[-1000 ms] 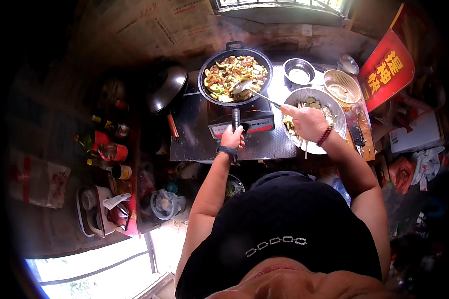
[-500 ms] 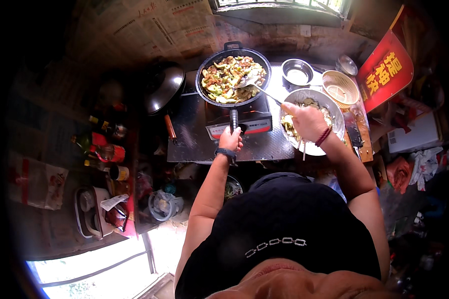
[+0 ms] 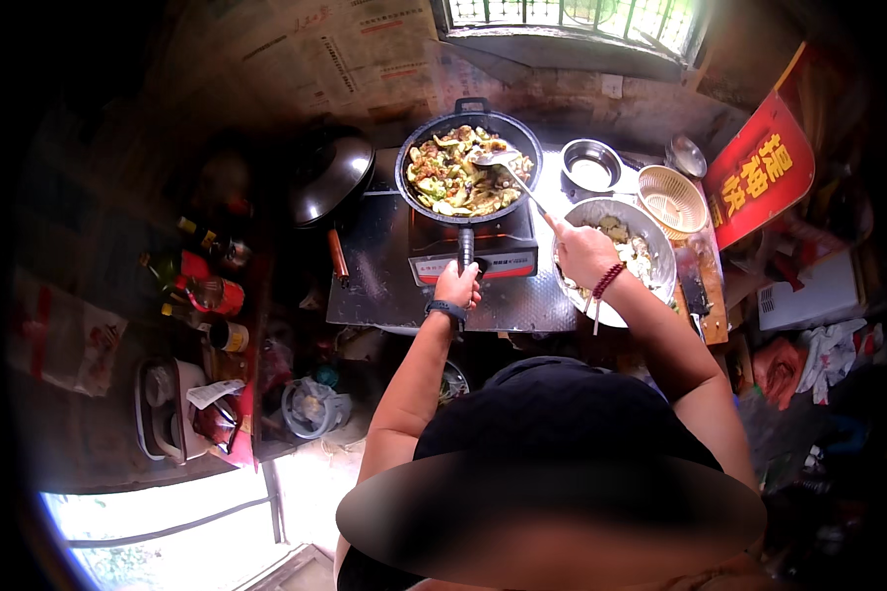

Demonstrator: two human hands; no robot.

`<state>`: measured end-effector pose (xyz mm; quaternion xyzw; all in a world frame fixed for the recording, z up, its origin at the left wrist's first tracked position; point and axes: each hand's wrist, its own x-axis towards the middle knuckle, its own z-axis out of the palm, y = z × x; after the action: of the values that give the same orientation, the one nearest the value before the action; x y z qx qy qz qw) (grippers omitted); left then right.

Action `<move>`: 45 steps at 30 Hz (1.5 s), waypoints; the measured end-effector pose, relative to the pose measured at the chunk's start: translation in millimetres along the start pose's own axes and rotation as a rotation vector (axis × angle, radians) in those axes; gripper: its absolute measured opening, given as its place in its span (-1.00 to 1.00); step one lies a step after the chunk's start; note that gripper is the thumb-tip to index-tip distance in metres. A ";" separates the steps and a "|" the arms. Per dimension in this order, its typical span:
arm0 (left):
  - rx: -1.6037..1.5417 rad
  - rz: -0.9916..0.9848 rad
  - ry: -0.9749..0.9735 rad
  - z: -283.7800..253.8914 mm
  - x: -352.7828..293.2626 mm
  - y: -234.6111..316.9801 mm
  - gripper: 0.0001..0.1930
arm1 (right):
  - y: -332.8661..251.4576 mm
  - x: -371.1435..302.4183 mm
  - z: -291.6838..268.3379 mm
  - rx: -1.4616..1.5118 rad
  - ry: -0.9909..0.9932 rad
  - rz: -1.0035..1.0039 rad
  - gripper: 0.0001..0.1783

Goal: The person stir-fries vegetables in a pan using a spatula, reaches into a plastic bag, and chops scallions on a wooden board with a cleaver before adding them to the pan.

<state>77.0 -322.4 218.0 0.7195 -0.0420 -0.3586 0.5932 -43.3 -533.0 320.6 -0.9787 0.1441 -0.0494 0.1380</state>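
Observation:
A dark frying pan (image 3: 411, 202) full of sliced, browned food (image 3: 453, 177) sits on a portable gas stove (image 3: 483, 264). My left hand (image 3: 456, 286) is closed around the pan's handle (image 3: 466, 242). In my right hand (image 3: 585, 254) is the handle of a metal spatula (image 3: 503, 160), whose blade rests on the food toward the pan's right side. Below my right hand stands a large metal bowl (image 3: 665, 258) with pale sliced food in it and a pair of chopsticks (image 3: 593, 313) at its near edge.
Right of the pan are a steel bowl (image 3: 591, 165), a beige basket (image 3: 672, 200) and a knife (image 3: 693, 286) on a wooden board (image 3: 716, 320). A wok lid (image 3: 335, 177) lies to the left. Bottles (image 3: 207, 294) stand farther left. A red sign (image 3: 759, 172) hangs at right.
The spatula blade has shifted in the pan toward the right and up over the food. My right hand has turned slightly with it. My left hand keeps its hold; the view has tilted a little.

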 end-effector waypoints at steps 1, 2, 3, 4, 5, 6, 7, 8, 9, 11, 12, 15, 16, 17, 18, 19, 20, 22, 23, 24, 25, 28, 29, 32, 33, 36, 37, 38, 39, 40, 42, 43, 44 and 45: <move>0.005 0.010 0.003 0.6 1.0 0.5 -0.78 | 8.3 0.3 -2.7 -0.002 0.000 -0.001 -0.48; 0.009 0.020 0.006 0.8 2.0 1.7 -0.77 | 17.5 7.2 -3.7 0.040 0.062 -0.059 -0.49; 0.022 0.025 0.007 1.5 1.6 0.9 -0.77 | 14.8 14.7 -13.4 0.011 0.014 -0.041 -0.50; 0.022 0.020 0.008 0.5 1.1 1.4 -0.77 | 9.9 27.1 -14.6 -0.015 -0.005 -0.034 -0.50; 0.023 0.015 0.009 -0.6 1.5 0.8 -0.77 | 4.4 39.0 -14.6 -0.042 -0.024 -0.027 -0.50; 0.027 0.015 0.003 0.1 1.9 3.6 -0.77 | 2.0 47.9 -16.2 -0.012 -0.034 -0.023 -0.50; 0.032 0.016 -0.015 3.5 3.8 5.8 -0.77 | 1.7 57.7 -16.4 0.006 -0.045 -0.015 -0.50; 0.037 0.017 -0.034 8.4 4.4 7.2 -0.77 | 4.0 62.8 -15.0 0.023 -0.055 -0.007 -0.49; 0.044 0.018 -0.041 10.8 5.6 8.1 -0.78 | 10.0 63.9 -6.4 0.047 -0.025 -0.061 -0.47; 0.008 -0.001 -0.011 0.6 1.9 3.6 -0.79 | -9.7 50.0 -16.6 0.044 -0.128 -0.083 -0.45; 0.007 -0.010 0.012 -1.8 -1.2 2.3 -0.79 | -9.1 41.0 -18.3 0.049 -0.100 -0.169 -0.45; 0.012 -0.012 0.014 4.8 -2.4 10.0 -0.79 | 15.5 45.5 -16.5 -0.015 -0.078 -0.066 -0.48; 0.024 -0.011 0.010 5.6 -3.1 12.7 -0.79 | 18.9 50.0 -16.4 0.005 -0.016 -0.029 -0.47; 0.023 -0.007 -0.008 7.9 -3.1 11.6 -0.79 | 21.1 53.2 -16.4 0.024 0.009 -0.011 -0.49; 0.028 -0.003 -0.015 7.5 -1.6 10.5 -0.79 | 22.8 62.5 -14.9 0.076 0.007 -0.018 -0.52; 0.033 0.000 -0.023 7.4 -0.7 9.7 -0.79 | 25.9 70.1 -15.1 0.128 0.003 -0.024 -0.54; 0.039 -0.005 -0.025 6.9 -0.3 8.6 -0.79 | 32.0 74.0 -16.5 0.197 0.011 -0.038 -0.56; 0.037 -0.010 -0.001 1.7 -3.5 5.8 -0.79 | 25.6 68.3 -26.2 0.328 0.054 -0.034 -0.62; 0.032 -0.014 0.010 0.0 -5.5 4.3 -0.79 | 16.1 61.0 -34.0 0.305 0.086 -0.061 -0.67; 0.045 -0.026 0.013 0.9 -7.9 6.1 -0.80 | 13.6 58.2 -32.1 0.269 0.097 -0.059 -0.66; 0.030 -0.007 -0.010 -0.4 -4.7 3.7 -0.79 | 9.2 56.8 -28.8 0.235 0.105 -0.057 -0.65; 0.033 -0.002 -0.023 2.7 0.4 4.8 -0.80 | 1.1 57.1 -7.2 0.048 0.076 -0.045 -0.57; 0.019 0.008 -0.047 5.8 5.7 4.1 -0.80 | 12.9 59.7 11.6 -0.029 0.097 -0.097 -0.50; 0.029 0.003 -0.026 4.3 5.8 4.2 -0.80 | 17.1 58.0 10.6 -0.026 0.124 -0.089 -0.50; 0.021 -0.003 -0.015 1.3 2.9 2.0 -0.80 | 11.2 54.6 -1.6 0.006 0.044 -0.042 -0.51; 0.027 -0.003 0.003 -0.6 1.9 2.2 -0.80 | -8.1 26.0 -23.0 -0.006 0.129 -0.178 -0.50; 0.041 -0.004 0.009 0.4 1.2 2.9 -0.80 | -13.3 17.8 -23.6 -0.020 0.146 -0.210 -0.49; 0.014 -0.015 -0.002 1.1 0.3 2.3 -0.79 | -10.9 17.4 -5.2 -0.044 0.127 -0.227 -0.46; 0.014 -0.007 -0.014 3.5 1.8 2.2 -0.79 | -11.9 14.3 5.4 -0.066 0.066 -0.195 -0.44; 0.020 0.002 -0.027 5.5 3.2 2.7 -0.79 | -3.5 14.6 20.8 -0.045 0.098 -0.190 -0.45; 0.020 0.009 -0.038 6.0 4.5 1.8 -0.79 | 9.2 19.7 26.3 -0.005 0.128 -0.184 -0.45; 0.017 0.004 -0.035 4.2 2.8 -0.7 -0.79 | 8.6 21.0 16.8 0.014 0.123 -0.185 -0.45; 0.015 -0.002 -0.032 3.0 1.2 -3.1 -0.79 | 7.8 16.3 8.6 0.029 0.141 -0.237 -0.47; 0.009 0.005 -0.029 1.5 2.3 -0.9 -0.79 | 1.4 8.8 -4.9 0.035 0.128 -0.245 -0.48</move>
<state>77.5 -324.5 216.0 0.7167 -0.0540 -0.3675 0.5902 -35.9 -538.2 325.4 -0.9812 0.0312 -0.1307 0.1385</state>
